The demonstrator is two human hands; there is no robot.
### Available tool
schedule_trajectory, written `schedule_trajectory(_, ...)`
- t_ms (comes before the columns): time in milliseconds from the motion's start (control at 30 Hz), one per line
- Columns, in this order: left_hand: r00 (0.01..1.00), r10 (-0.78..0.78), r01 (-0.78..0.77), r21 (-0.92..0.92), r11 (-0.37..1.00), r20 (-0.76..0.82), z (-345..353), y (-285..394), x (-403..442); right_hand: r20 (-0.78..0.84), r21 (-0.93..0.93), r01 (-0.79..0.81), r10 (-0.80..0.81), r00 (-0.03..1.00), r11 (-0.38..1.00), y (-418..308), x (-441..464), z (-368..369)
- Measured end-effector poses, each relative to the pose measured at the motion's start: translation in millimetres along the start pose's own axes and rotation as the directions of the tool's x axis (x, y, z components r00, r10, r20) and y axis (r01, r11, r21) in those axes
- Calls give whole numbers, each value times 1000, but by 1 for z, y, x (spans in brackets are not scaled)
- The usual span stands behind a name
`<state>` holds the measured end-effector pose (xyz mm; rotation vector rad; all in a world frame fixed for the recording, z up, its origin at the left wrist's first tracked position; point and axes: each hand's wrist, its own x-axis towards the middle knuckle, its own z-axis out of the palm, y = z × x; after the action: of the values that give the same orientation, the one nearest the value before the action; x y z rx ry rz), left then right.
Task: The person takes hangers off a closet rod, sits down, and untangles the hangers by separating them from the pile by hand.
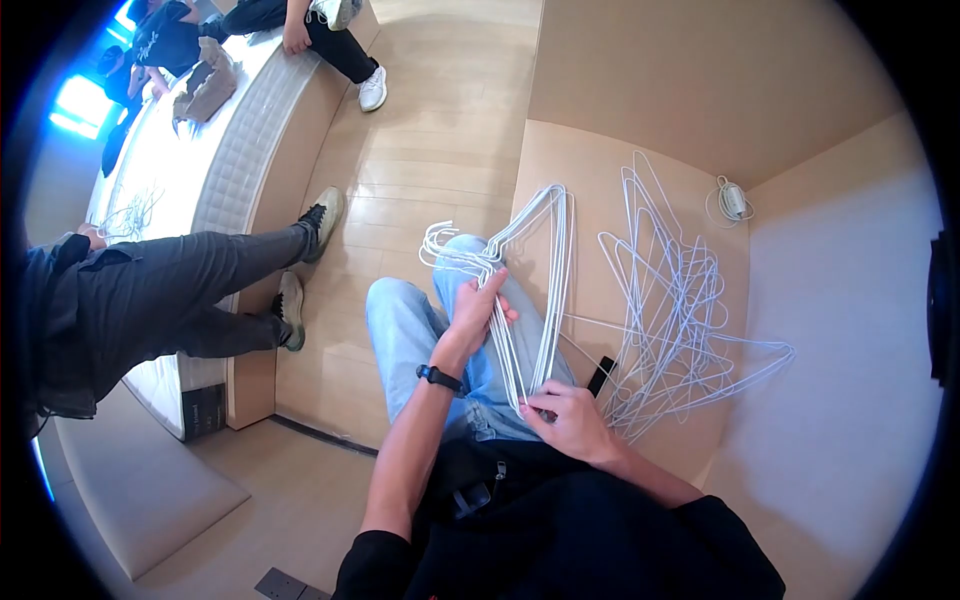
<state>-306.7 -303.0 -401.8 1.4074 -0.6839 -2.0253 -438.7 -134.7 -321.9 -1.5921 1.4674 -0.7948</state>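
A bundle of several white wire hangers (555,270) lies across my lap, stacked together with the hooks pointing left. My left hand (478,312), wearing a dark wristband, is wrapped round the bundle near the necks just below the hooks. At the near corner of the same hangers, my right hand (567,418) pinches the wires between thumb and fingers. Right of my legs, a tangled heap of white wire hangers (670,310) is spread over the wooden surface.
A black flat object (602,376) lies beside my right hand. A white cable with a plug (733,203) rests near the panel corner. At left, a person in dark trousers (190,285) stands beside a mattress (235,160) bearing a paper bag (207,85); other people are beyond.
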Motion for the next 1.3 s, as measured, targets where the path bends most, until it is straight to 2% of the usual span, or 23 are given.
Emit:
schedule_trajectory(100, 1000, -18, 19, -11, 1000, 16, -2, -1, 2, -10, -61, 28, -29, 1000, 998, -1, 1, 1)
schedule_trajectory(233, 1000, -6, 7, -18, 1000, 22, -5, -5, 4, -30, -38, 40, -41, 999, 998, 6, 5, -3)
schedule_trajectory(300, 999, -3, 5, -33, 999, 33, -5, -6, 2, -251, 87, -80, 100, 963, 993, 17, 13, -5)
schedule_trajectory(367, 1000, 14, -16, 47, 999, 28, -1, -1, -5, -267, 133, -126, 159, 950, 983, 46, 23, 3)
schedule_trajectory(400, 999, 14, -16, 49, 999, 32, 3, -1, -8, -221, 385, -196, 296, 929, 902, 58, 30, 7)
schedule_trajectory(433, 994, 88, -94, 98, 991, 64, 7, -1, -13, -140, 609, -254, 416, 898, 752, 61, 36, 8)
schedule_trajectory(467, 982, 160, -173, 145, 974, 97, 11, -1, -17, -73, 614, -293, 422, 903, 733, 63, 40, 7)
schedule_trajectory(500, 982, 159, -173, 148, 974, 98, 20, 8, -30, -73, 616, -293, 423, 903, 731, 59, 44, 8)
schedule_trajectory(567, 962, 219, -254, 241, 937, 164, 42, 28, -58, -40, 771, -312, 531, 847, 556, 50, 51, 12)
schedule_trajectory(633, 950, 217, -273, 256, 927, 226, 51, 23, -67, 4, 781, -318, 505, 863, 537, 57, 56, 10)
schedule_trajectory(700, 907, 222, -299, 176, 938, 357, 62, 21, -83, 131, 833, -309, 380, 916, 458, 65, 60, 5)
schedule_trajectory(733, 884, 237, -352, 240, 905, 402, 64, 22, -90, 182, 877, -302, 323, 929, 375, 68, 61, 3)
schedule_trajectory(767, 884, 234, -351, 243, 904, 404, 66, 22, -96, 180, 878, -300, 325, 929, 372, 70, 61, 2)
schedule_trajectory(900, 874, 228, -336, 194, 922, 428, 72, 37, -120, 33, 858, -201, 340, 940, 472, 42, 60, -13)
schedule_trajectory(967, 889, 218, -329, 233, 915, 402, 73, 48, -133, -373, 498, -71, 288, 882, 864, 37, 55, -12)
schedule_trajectory(1000, 890, 219, -330, 235, 914, 400, 72, 50, -134, -372, 500, -69, 286, 883, 863, 28, 53, -16)
schedule_trajectory(1067, 875, 222, -360, 273, 892, 429, 70, 52, -138, -547, 304, 55, 127, 828, 951, 3, 48, -28)
schedule_trajectory(1100, 876, 219, -358, 275, 892, 430, 71, 53, -140, -547, 306, 54, 129, 827, 951, 0, 44, -30)
schedule_trajectory(1167, 873, 223, -375, 305, 875, 434, 74, 56, -145, -481, 363, 93, 101, 871, 927, -1, 34, -35)
schedule_trajectory(1200, 872, 220, -374, 306, 875, 437, 74, 56, -145, -323, 529, 51, 145, 935, 847, -2, 30, -39)
schedule_trajectory(1233, 852, 242, -427, 350, 833, 464, 73, 57, -145, -326, 529, 51, 147, 934, 847, -3, 31, -44)
schedule_trajectory(1267, 831, 262, -480, 392, 785, 491, 72, 57, -144, -94, 645, -4, 84, 992, 764, -4, 35, -51)
schedule_trajectory(1300, 830, 261, -480, 393, 784, 494, 73, 56, -144, 132, 733, -89, -13, 991, 675, -9, 38, -59)
